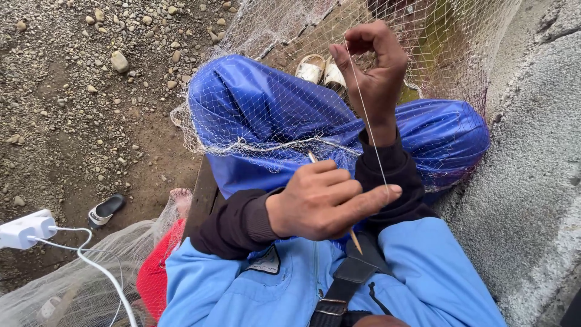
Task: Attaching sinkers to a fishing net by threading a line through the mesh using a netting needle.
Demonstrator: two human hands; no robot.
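Across the person's lap, over knees wrapped in shiny blue sheeting (266, 115), a pale fishing net (260, 130) lies draped, its corded edge running left to right over the blue folds and its upper part rising toward the top edge of the view. Just below that edge, the left hand (321, 200) is clenched around a slim wooden netting needle (354, 241); the needle's long axis runs diagonally, one tip showing above the knuckles toward the net, the other pointing down and right toward the chest. Its forefinger stretches rightward and touches a thin pale thread (369, 121). That thread runs taut, nearly upright, to the right hand (372, 66), raised higher with fingers curled, pinching the thread near its top. A small dark patch with pale lettering (264, 261) sits on the light blue jacket (417, 272), left of a black strap with a buckle (342, 284). At the left edge, a white boxy charger (24, 230) trails a white cable (100, 269) over heaped netting. Brown earth strewn with pebbles (91, 91) covers the ground, with a dark sandal (106, 209) lying on it; rough grey concrete (532, 181) rises along the right.
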